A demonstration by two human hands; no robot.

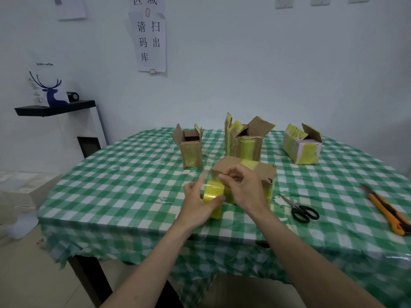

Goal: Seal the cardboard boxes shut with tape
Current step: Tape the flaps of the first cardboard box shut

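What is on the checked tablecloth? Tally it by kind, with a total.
Cardboard boxes: 4 (closed box by the hands, narrow open box, tall open box, white-sided open box)
Yellow tape roll: 1, held in the left hand
Black-handled scissors: 1
Orange utility knife: 1
Total: 7

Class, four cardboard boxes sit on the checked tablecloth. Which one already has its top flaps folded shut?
The cardboard box nearest the hands, with yellow tape across its closed top. The three boxes behind it stand with flaps up and open.
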